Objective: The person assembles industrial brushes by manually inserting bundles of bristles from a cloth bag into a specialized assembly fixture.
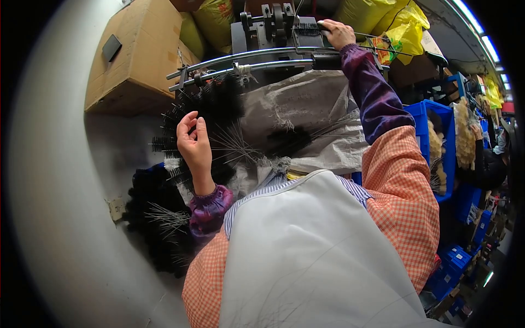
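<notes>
The apron [311,246] sits nearest. Top centre, a brush [307,26] lies crosswise, right hand [339,35] at its right end, grip unclear; the left hand [196,148], farther, curls empty.

Cdbd box [147,60], ylw bags [406,39], blue bin [449,158]

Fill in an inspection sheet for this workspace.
Surface: grey sheet, creased, with a black bristle bundle on it.
Work items: black brushes massed left of the sheet; machine with metal rails ahead.
Clutter: cardboard box at left, yellow bags beyond the machine.
Left hand: raised, partly open, seemingly empty.
Right hand: beside the machine, grip unclear.
Cables: none clearly made out.
Surroundings: blue bin at right, another person beyond; pale wall at left.
</notes>
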A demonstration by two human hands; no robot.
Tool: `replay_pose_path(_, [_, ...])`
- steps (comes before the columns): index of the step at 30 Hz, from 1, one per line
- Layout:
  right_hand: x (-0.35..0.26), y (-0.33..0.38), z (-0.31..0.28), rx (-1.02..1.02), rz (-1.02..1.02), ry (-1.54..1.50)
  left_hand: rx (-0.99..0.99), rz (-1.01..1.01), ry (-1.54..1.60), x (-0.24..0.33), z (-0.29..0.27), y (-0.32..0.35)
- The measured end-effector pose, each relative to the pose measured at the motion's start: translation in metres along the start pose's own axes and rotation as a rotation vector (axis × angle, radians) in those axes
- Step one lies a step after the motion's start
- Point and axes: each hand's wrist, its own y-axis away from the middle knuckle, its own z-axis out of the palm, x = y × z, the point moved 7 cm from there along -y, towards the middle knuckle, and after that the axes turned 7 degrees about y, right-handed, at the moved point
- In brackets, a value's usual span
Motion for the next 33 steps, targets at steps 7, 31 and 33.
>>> replay_pose_path(7, [0.037,0.034,-0.013,0.14,0.202,0.08,0.024,-0.007,0.0,-0.003,0.001,-0.004])
replay_pose_path(31, [0.006,0.025,0.001,0.06,0.259,-0.105,0.051,0.034,-0.027,0.002,-0.003,-0.008])
replay_pose_path(33, [-0.013,0.02,0.0,0.057,0.244,-0.119,0.06,0.031,-0.034,0.003,-0.005,-0.008])
